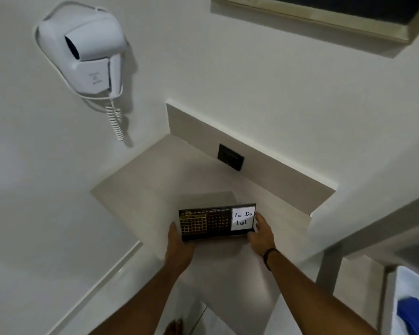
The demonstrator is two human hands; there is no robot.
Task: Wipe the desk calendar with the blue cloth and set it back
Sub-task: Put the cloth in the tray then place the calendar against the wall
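The desk calendar (211, 223) is a dark, wide card with date grids and a white "To Do List" panel at its right end. It stands on the beige corner desk (143, 187), near the middle. My left hand (178, 247) grips its left end. My right hand (261, 234), with a dark band at the wrist, grips its right end. The blue cloth (414, 315) lies far to the right on something white at the frame's lower right corner, away from both hands.
A white wall-mounted hair dryer (82, 52) with a coiled cord hangs on the left wall. A dark socket plate (230, 157) sits in the desk's back panel. A framed dark panel (324, 13) hangs above. A grey ledge (373, 228) runs at right.
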